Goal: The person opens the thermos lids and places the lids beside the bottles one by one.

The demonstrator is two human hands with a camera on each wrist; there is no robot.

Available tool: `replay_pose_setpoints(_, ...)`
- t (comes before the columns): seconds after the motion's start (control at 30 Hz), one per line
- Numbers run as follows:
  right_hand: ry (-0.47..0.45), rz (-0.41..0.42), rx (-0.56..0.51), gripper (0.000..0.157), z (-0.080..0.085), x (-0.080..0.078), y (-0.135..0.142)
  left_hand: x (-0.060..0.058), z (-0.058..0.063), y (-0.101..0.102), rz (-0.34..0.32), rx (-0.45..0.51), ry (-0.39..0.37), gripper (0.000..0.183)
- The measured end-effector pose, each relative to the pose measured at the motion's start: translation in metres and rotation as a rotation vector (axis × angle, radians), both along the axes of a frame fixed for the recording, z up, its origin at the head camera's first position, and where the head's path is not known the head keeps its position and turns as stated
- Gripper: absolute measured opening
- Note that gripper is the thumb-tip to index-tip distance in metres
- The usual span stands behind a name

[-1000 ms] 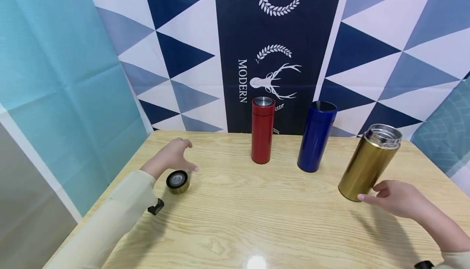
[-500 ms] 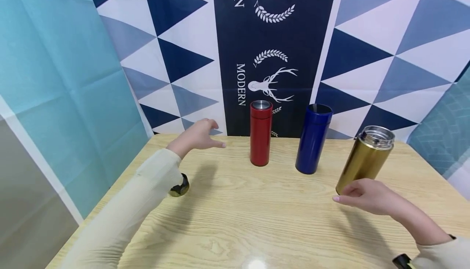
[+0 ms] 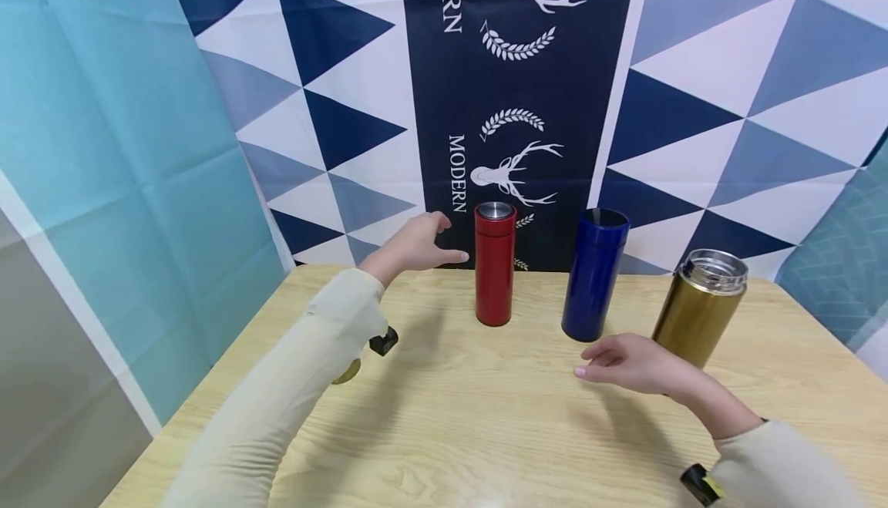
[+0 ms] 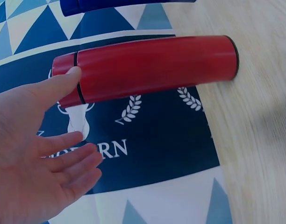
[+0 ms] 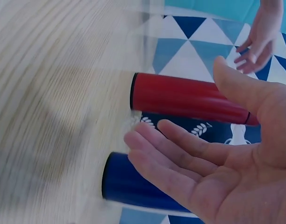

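My left hand (image 3: 415,244) is in the air just left of the red thermos (image 3: 494,280), thumb and fingers spread and holding nothing. In the left wrist view its thumb overlaps the red thermos (image 4: 157,70) near the black ring below its lid. My right hand (image 3: 627,365), also holding nothing, hovers over the table in front of the blue thermos (image 3: 591,284). Relaxed fingers (image 5: 180,172) show in the right wrist view, overlapping the blue thermos (image 5: 133,179). The lidless gold thermos (image 3: 697,323) stands behind my right hand, its lower part hidden.
The gold lid (image 3: 349,371) lies at the left of the wooden table (image 3: 486,415), mostly hidden by my left sleeve. A patterned cloth (image 3: 361,130) hangs right behind the thermoses, and a turquoise cloth (image 3: 139,184) hangs along the left side.
My left hand has moved right and away from the gold lid to beside the red thermos. My right hand has left the gold thermos and moved left toward the blue one.
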State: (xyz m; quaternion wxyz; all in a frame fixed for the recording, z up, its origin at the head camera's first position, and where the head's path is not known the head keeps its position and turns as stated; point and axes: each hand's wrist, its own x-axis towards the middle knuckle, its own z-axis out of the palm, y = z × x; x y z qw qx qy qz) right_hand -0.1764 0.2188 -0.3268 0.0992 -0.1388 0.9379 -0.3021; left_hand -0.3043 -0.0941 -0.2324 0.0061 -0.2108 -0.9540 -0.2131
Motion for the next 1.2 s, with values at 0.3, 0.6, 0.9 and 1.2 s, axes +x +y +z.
replay_pose_setpoints(0.3,0.162,-0.087,-0.119,0.050,-0.003,-0.012,-0.026,-0.006,-0.003,0.020,-0.002,0.149,0.047,0.069)
replay_pose_setpoints(0.6,0.264,-0.153,-0.244,0.051,-0.001,-0.024,-0.049,-0.012,-0.007,0.036,-0.002,0.221,0.064,0.070)
replay_pose_setpoints(0.9,0.268,-0.170,-0.259,0.053,0.011,-0.035,-0.069,-0.015,-0.010,0.046,-0.011,0.280,0.055,0.073)
replay_pose_setpoints(1.2,0.261,-0.171,-0.257,0.054,0.008,-0.038,-0.068,-0.017,-0.008,0.055,-0.018,0.306,0.048,0.061)
